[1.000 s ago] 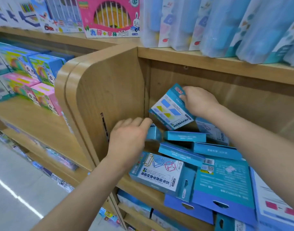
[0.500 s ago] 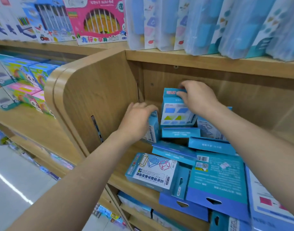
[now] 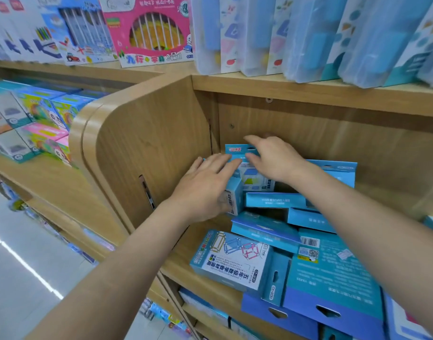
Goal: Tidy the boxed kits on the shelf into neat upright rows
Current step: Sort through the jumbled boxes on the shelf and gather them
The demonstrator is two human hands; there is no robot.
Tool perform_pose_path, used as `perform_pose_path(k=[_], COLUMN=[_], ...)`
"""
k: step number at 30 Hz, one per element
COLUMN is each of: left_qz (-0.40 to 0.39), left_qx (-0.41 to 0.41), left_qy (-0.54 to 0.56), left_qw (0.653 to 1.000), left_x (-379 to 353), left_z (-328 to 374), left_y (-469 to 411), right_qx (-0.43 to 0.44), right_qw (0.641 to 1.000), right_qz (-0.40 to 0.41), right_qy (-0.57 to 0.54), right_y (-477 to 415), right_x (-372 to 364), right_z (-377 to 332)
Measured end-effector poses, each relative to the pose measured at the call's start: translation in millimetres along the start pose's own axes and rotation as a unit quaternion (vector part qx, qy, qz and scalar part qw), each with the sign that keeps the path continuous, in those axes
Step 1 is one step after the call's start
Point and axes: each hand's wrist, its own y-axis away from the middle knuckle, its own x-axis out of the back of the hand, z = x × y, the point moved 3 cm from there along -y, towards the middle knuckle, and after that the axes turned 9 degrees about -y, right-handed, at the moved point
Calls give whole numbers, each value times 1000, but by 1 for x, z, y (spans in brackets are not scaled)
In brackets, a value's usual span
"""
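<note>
L hand (image 3: 206, 186) lies flat on narrow box (image 3: 233, 198), R hand (image 3: 274, 159) spread-fingered atop upright kit (image 3: 236, 149), centre frame, shelf (image 3: 183, 256) corner.

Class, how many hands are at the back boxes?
2. Left hand rests on the narrow box by the panel; right hand is over the upright box beside it.

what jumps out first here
Two bare hands meet at the back corner of the wooden shelf: the left hand and right hand both touch an upright blue cardboard kit box. In front lies a jumble of flat blue kit boxes. On the shelf above, a bright pink toy box stands out.
</note>
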Motion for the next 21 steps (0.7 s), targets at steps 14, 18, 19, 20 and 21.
perform_pose_path(k=[14,18,19,20,21], left_qz=[40,-27,-19,1,27], left_qx=[90,49,48,45,38], left_qy=[68,-3,1,10,21], left_qw=[993,998,999,999,999], left_x=[14,7,5,5,4], left_z=[-6,-2,-2,-2,-2], left_y=[1,-4,-3,-3,-2], right_qx=[13,-23,-27,-25,-18], right_qw=[977,970,971,973,974], right_qz=[-175,-221,-207,-187,-167], right_qy=[-121,95,117,136,151], right_y=[40,53,57,60,63], right_x=[5,-25,-27,-26,-24], right_z=[-15,0,3,4,4])
